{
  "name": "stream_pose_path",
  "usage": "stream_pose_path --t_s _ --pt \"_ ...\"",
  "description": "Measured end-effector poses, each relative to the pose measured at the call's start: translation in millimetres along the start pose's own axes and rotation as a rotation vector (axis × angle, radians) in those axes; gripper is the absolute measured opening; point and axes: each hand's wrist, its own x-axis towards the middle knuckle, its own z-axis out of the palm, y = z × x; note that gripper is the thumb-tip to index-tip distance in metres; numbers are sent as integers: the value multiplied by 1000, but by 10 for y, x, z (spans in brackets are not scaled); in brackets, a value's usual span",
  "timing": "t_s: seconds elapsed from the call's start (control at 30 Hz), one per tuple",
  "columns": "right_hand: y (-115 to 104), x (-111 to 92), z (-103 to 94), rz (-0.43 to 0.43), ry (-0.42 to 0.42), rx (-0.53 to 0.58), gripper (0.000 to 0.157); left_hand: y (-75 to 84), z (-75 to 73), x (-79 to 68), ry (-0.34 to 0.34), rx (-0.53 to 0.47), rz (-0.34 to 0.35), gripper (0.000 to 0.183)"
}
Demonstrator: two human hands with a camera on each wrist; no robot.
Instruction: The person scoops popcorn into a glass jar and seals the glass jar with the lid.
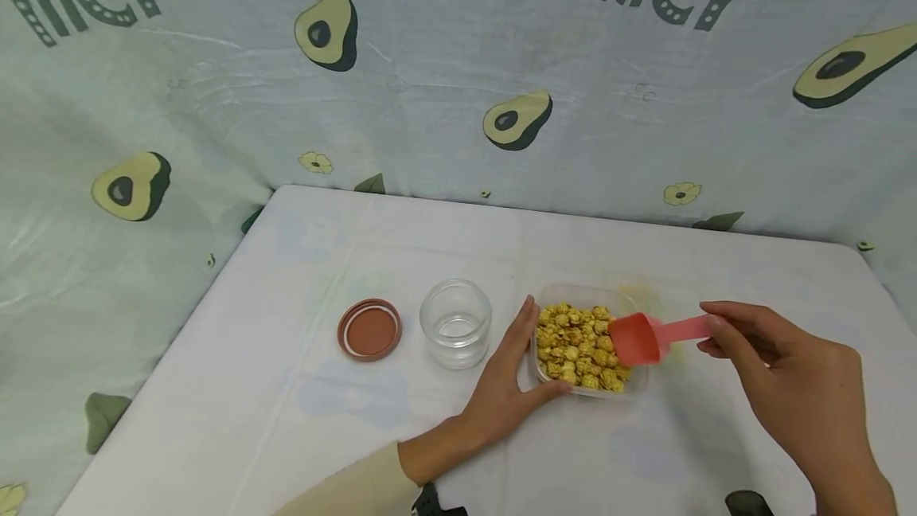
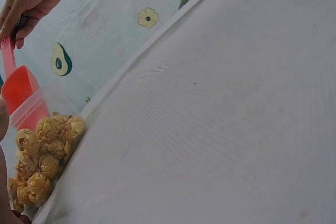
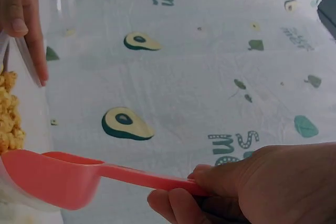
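Over white tabletop (image 1: 215, 404), pink scoop (image 1: 635, 339) juts left from right grip (image 1: 798, 377).

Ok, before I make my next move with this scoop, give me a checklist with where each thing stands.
1. Pink scoop held: ok, the right hand grips its handle.
2. Plastic container steadied: ok, the left hand rests against its side.
3. Scoop loaded: not ok, no popcorn shows in its bowl.
4. Glass jar ready: ok, upright and uncovered, with the brown lid lying beside it.
5. Jar steadied: not ok, neither hand touches it.
6. Jar clean inside: cannot tell, too small to judge.
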Motion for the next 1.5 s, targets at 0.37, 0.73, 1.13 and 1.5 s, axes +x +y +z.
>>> stream_pose_path --t_s 0.37,0.73,1.13,1.5 --pt "119 19 196 -34 -49 -17 19 -13 -4 19 3 -6 22 94" --pt "345 51 306 46 -157 -28 11 -17 -20 18 2 -4 34 94" --pt "503 46 436 139 -198 48 17 -31 -24 16 -1 -10 29 95" --pt "507 19 518 194 -300 114 22 -22 -12 21 -5 -18 11 96"
